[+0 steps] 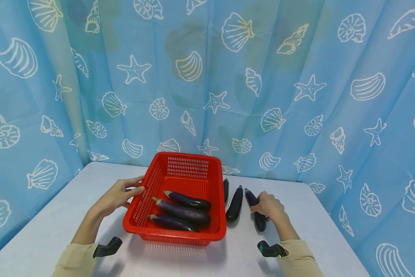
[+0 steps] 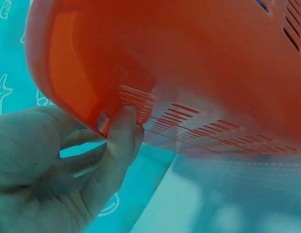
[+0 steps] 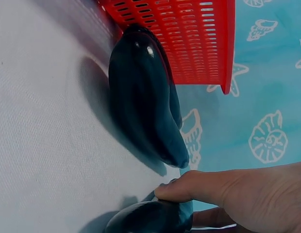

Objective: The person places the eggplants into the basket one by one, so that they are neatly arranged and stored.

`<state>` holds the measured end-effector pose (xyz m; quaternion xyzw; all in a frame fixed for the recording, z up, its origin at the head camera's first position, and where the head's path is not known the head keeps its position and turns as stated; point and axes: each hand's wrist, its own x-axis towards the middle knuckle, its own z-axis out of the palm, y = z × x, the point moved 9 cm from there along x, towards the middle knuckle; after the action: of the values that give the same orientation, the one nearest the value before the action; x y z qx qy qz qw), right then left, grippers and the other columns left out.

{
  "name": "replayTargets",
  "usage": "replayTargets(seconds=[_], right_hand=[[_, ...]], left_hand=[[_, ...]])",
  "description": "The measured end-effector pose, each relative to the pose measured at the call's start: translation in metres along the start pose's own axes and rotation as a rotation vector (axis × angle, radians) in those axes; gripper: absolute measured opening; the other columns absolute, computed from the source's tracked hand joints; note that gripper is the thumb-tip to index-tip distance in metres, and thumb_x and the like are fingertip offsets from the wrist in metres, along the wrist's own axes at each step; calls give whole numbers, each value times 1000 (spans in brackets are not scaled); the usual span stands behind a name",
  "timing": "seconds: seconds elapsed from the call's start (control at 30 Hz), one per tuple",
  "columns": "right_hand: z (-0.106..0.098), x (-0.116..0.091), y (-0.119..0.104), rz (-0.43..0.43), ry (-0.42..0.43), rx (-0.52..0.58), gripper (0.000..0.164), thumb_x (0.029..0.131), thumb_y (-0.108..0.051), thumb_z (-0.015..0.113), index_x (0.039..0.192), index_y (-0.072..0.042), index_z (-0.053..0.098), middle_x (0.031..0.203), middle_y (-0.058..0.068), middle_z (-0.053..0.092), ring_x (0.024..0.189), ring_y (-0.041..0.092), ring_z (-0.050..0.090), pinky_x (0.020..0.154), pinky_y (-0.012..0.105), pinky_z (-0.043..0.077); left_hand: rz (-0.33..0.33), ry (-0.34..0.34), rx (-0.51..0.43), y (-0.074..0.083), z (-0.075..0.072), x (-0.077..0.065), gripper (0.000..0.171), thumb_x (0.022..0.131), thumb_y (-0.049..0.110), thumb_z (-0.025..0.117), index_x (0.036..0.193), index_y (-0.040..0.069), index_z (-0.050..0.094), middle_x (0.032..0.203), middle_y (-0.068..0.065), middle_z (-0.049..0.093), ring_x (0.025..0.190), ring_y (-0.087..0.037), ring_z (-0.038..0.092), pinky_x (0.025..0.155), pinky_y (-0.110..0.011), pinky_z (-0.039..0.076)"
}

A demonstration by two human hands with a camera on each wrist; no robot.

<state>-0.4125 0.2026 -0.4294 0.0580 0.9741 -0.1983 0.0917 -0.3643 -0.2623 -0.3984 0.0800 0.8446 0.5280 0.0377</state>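
A red plastic basket (image 1: pixel 222 207) stands on the table with three dark purple eggplants (image 1: pixel 183 212) lying across its bottom. At its left side, my left hand (image 1: pixel 119 195) grips the rim; in the left wrist view, fingers curl against the slotted wall (image 2: pixel 189 116). To the right of the basket, my right hand (image 1: pixel 270 207) holds a dark eggplant (image 1: pixel 260 222) between thumb and fingers, close over the table. Just left of it lies another eggplant (image 1: pixel 235 206), also large in the right wrist view (image 3: pixel 141 97). A further eggplant (image 1: pixel 226 189) is partly hidden behind the basket's right wall.
The white table (image 1: pixel 245 254) reaches back to a blue curtain (image 1: pixel 200 77) printed with white shells and starfish. Black devices (image 1: pixel 107 247) are strapped at both wrists, over the beige sleeves (image 1: pixel 74 261).
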Motion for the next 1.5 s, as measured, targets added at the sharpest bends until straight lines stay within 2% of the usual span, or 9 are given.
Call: replayTargets(seconds=[0.5, 1.1, 1.2, 1.37, 1.5], right_hand=[[-10, -4, 0, -2, 12, -28, 52, 83, -20, 74, 123, 7, 56, 105, 22, 65, 84, 29, 63, 57, 36, 59], [-29, -12, -12, -67, 18, -98, 51, 84, -20, 73, 126, 5, 57, 108, 22, 65, 82, 28, 61, 61, 38, 54], [-33, -14, -16, -74, 23, -122, 51, 84, -20, 74, 126, 4, 57, 108, 21, 66, 82, 28, 60, 65, 41, 53], [-39, -15, -24, -88, 35, -149, 52, 85, -20, 74, 128, 2, 57, 112, 22, 65, 88, 31, 59, 81, 54, 49], [-41, -17, -28, -96, 46, -162, 52, 84, -20, 75, 129, 0, 58, 115, 23, 65, 93, 33, 60, 88, 60, 47]], left_hand=[[18, -8, -7, 2, 0, 0, 67, 96, 30, 63, 153, 9, 34, 141, -26, 53, 110, -35, 67, 67, -42, 62], [28, -6, -7, 2, -1, 0, 67, 96, 30, 63, 152, 9, 35, 140, -26, 54, 109, -36, 67, 67, -42, 62], [23, -3, -8, 3, -2, 0, 67, 96, 29, 63, 152, 9, 35, 140, -26, 54, 109, -36, 67, 67, -42, 62], [19, -1, -10, 4, -1, -1, 66, 95, 29, 63, 152, 9, 35, 141, -25, 53, 111, -37, 66, 67, -42, 62], [18, -1, -10, 3, 0, -1, 67, 95, 29, 63, 152, 9, 35, 141, -25, 53, 111, -37, 66, 67, -42, 62]])
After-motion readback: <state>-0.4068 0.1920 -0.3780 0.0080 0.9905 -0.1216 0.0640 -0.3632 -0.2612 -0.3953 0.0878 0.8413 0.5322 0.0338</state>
